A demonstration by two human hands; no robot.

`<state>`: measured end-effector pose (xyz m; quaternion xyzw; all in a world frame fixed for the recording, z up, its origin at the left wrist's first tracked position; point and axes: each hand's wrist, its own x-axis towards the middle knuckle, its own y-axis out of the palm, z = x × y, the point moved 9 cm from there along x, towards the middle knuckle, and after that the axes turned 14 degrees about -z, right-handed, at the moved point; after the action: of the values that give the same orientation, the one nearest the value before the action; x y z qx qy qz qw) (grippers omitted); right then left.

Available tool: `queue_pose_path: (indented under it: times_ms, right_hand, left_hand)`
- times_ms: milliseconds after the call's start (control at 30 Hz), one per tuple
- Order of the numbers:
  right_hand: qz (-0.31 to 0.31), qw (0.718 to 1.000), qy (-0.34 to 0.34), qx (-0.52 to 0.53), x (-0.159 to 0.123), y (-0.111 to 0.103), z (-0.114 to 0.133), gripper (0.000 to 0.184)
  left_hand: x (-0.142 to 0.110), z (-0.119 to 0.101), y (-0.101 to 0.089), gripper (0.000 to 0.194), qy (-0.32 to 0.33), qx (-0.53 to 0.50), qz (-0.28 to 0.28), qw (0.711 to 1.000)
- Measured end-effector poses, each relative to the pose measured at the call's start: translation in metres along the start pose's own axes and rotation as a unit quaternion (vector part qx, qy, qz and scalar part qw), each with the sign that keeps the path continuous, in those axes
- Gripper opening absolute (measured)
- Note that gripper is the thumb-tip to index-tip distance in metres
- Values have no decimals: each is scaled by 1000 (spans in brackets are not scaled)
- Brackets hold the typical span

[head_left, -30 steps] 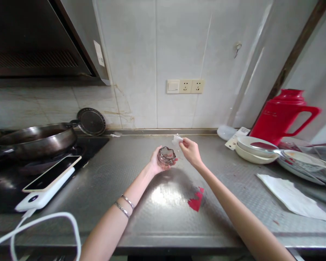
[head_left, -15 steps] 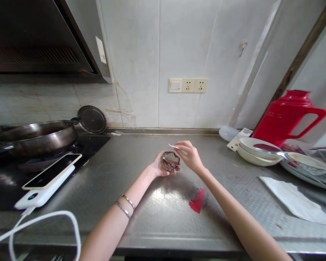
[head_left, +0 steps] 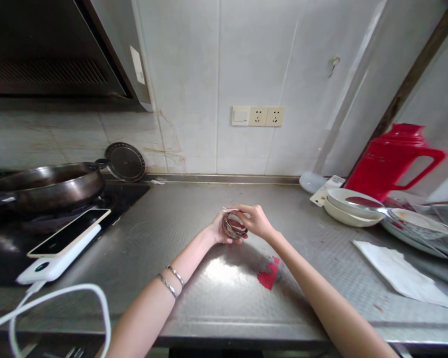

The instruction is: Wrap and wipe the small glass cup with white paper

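A small brownish glass bowl (head_left: 236, 226) with a wavy rim rests in my left hand (head_left: 219, 227), its mouth tilted toward me. The fingers curl around its side and underneath. Over the bowl's far rim reaches my right hand (head_left: 254, 219), fingers pinched together. A bit of white, thin like paper or tissue (head_left: 227, 210), shows at those fingertips, largely hidden between the two hands. On the counter (head_left: 194, 318) below lies a torn red scrap (head_left: 269, 274), touched by neither hand.
A pan (head_left: 47, 188) sits on the stove at left. Near it lie a phone (head_left: 69, 232) and a white power bank (head_left: 59, 261) with a cable. To the right are stacked bowls (head_left: 349, 217), a red thermos (head_left: 386, 161) and a white paper sheet (head_left: 403, 273).
My right hand has moved left and down to the bowl, bringing the white piece against its far rim. My left hand still holds the bowl in nearly the same place.
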<state>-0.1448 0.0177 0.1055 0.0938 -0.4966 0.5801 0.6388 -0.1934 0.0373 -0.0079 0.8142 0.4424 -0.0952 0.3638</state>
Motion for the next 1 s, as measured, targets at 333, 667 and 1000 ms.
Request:
queue_pose_path:
  times_ms: [333,667,1000]
  right_hand:
    - [0,990,-125,-68,-3,-16,10,31]
    - [-126,984,-121,-19,-4,-29,6,24]
    - [-88,993,-82,6,-4,-29,1,22]
  left_hand:
    - [-7,-21,-2,46,47,-74,-68,994]
    - [-11,-24,3,34,65,-118,-69,989]
    - [-14,-15,4,34,28,-90,-80,992]
